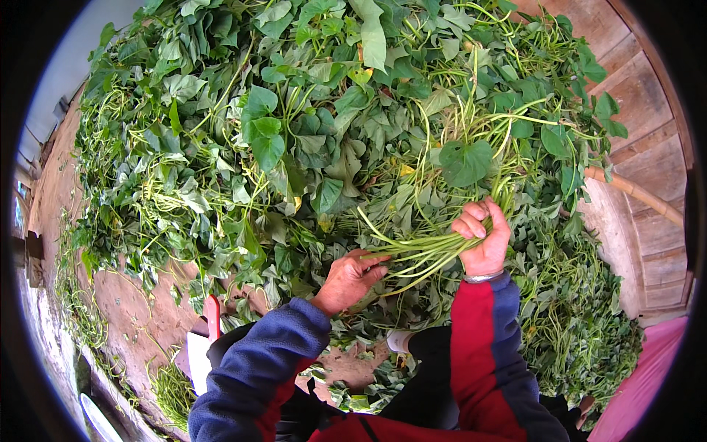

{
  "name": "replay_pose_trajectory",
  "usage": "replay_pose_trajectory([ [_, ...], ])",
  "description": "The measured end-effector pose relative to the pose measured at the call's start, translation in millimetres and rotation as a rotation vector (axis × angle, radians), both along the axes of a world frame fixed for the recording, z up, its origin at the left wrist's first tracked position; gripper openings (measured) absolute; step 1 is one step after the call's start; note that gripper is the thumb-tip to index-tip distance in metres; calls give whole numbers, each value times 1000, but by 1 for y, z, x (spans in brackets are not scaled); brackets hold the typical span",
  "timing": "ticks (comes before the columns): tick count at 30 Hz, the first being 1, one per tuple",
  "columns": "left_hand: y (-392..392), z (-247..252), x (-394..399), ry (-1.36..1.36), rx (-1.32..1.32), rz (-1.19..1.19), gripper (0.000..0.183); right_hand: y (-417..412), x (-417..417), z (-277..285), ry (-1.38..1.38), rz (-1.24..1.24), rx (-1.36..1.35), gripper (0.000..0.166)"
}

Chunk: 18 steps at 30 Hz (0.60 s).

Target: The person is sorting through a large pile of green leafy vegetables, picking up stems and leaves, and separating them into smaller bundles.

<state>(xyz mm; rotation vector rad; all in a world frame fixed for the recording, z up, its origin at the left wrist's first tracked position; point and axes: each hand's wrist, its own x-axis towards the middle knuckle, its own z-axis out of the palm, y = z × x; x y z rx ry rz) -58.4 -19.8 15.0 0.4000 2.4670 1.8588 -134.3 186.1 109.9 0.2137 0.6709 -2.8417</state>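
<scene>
My right hand (486,235) is closed around a bundle of long green leaf stalks (425,251), whose free ends fan out to the left. At those ends is my left hand (353,279), with thumb and fingers close together at a stalk; whether it grips one I cannot tell. Beyond both hands lies a large heap of leafy green vines (331,138), which look like sweet potato vines. A broad heart-shaped leaf (465,163) shows just above the right hand.
A knife with a red handle (212,317) and wide blade is beside my left sleeve. Cut stalks (174,392) lie at lower left on the earthen floor (132,309). At right are a curved wooden wall (646,105), a bamboo pole (635,193) and pink material (640,381).
</scene>
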Motion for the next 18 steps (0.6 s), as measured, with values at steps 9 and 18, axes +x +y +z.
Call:
replay_pose_trajectory([
  [9,5,14,1,73,-124,-77,15,-7,3,-1,16,35,-14,22],
  [18,7,18,-4,-403,423,115,12,-13,6,-5,3,45,87,21],
])
